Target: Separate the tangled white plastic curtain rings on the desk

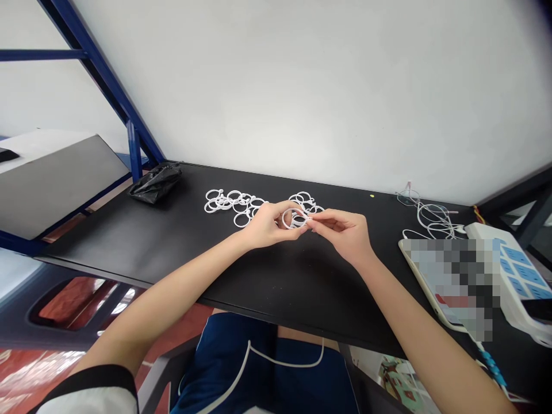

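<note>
A white plastic ring (283,219) is held up above the table in front of me. My left hand (268,225) grips it from the left, thumb below and fingers above. At the ring's right edge, the thumb and forefinger of my right hand (346,231) pinch it; the detail between the fingertips is too small to make out. Behind my left hand lies a loose heap of similar white rings (224,203), some with small knobs. Just beyond my fingertips is another cluster of rings (304,196), partly hidden by my hands.
The black table (276,282) meets a pale wall. A crumpled black plastic bag (157,183) sits at the far left. On the right are a phone (425,282), a white power strip (509,282), tangled white cables (435,221) and glasses (407,197). Blue metal posts (107,75) rise at left.
</note>
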`<state>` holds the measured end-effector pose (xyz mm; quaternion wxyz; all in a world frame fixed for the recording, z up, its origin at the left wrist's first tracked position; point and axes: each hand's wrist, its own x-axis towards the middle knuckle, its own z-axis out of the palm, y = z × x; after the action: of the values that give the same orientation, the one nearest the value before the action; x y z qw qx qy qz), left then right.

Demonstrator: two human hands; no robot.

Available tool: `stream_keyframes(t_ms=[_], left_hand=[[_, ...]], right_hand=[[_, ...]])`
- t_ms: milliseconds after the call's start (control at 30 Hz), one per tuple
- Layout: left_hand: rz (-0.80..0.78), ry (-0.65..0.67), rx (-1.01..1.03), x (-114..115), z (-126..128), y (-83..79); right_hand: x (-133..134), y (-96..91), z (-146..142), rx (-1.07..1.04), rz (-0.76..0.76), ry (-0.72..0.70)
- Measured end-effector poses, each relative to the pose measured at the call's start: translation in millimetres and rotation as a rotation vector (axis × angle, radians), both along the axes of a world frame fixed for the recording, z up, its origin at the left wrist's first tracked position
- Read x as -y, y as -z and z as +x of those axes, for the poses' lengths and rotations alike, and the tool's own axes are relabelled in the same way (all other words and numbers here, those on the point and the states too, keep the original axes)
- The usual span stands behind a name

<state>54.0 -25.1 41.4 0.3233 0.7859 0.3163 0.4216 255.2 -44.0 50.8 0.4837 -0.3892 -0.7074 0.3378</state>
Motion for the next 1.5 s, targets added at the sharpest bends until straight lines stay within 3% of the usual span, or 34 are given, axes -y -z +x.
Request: stream_keyframes(t_ms=[133,267,833,1267,1500], left_hand=[[0.0,0.034,-0.034,2,0,-4.3],[-0.005,0.082,-0.065,5,0,-8.2],[-0.164,0.129,0.022,10,5,-4.1],[-0.077,0.089,0.034,10,5,-1.2],[-0.044,0.11,-0.064,8,-2,-10.8]], right_hand=[[5,2.8,-1,0.283,0.124,-0.045],[8,10.5,-2,0.406,0.175,-0.1],[10,10.1,-4,0.502,0.31,-0.088],[10,8.4,-5,0.517,0.366,-0.11],[10,8.7,-5,0.582,0.423,-0.071]])
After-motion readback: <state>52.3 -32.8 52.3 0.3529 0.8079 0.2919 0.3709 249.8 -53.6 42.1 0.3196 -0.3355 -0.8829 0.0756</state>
